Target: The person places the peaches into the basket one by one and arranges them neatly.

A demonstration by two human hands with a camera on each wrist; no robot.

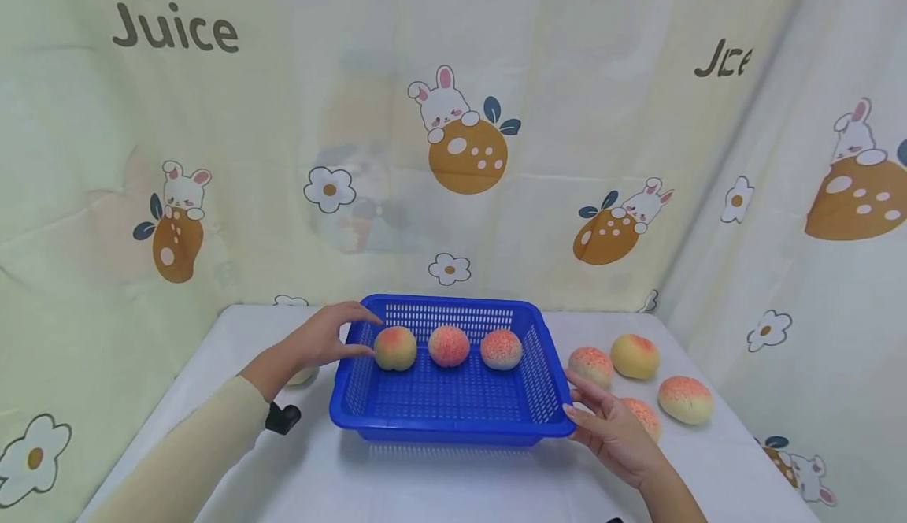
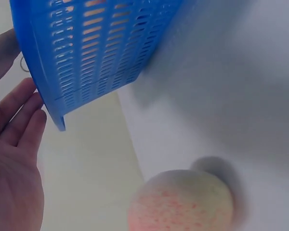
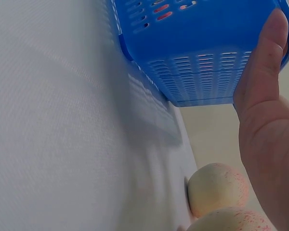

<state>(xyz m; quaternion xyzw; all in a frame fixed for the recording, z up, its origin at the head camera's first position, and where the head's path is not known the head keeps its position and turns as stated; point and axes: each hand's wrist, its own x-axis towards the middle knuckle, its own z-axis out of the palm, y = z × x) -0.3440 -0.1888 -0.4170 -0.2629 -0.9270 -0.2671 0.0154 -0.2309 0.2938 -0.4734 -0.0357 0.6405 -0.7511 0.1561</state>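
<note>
A blue plastic basket (image 1: 453, 426) holds three peaches in a row: a left peach (image 1: 395, 349), a middle peach (image 1: 449, 346) and a right peach (image 1: 501, 350). My left hand (image 1: 327, 336) reaches over the basket's left rim, with thumb and fingertips spread right at the left peach. In the left wrist view its fingers (image 2: 31, 127) look mostly straight beside the basket's edge. My right hand (image 1: 615, 431) grips the front right corner of the basket, its thumb (image 3: 271, 43) lying along the rim.
Several more peaches lie right of the basket, among them a yellow peach (image 1: 634, 356) and a pale one (image 1: 685, 400). Another peach (image 2: 180, 202) is on the table to the left, mostly hidden behind my left wrist in the head view. A printed curtain (image 1: 383, 239) hangs behind the white table (image 1: 425, 491).
</note>
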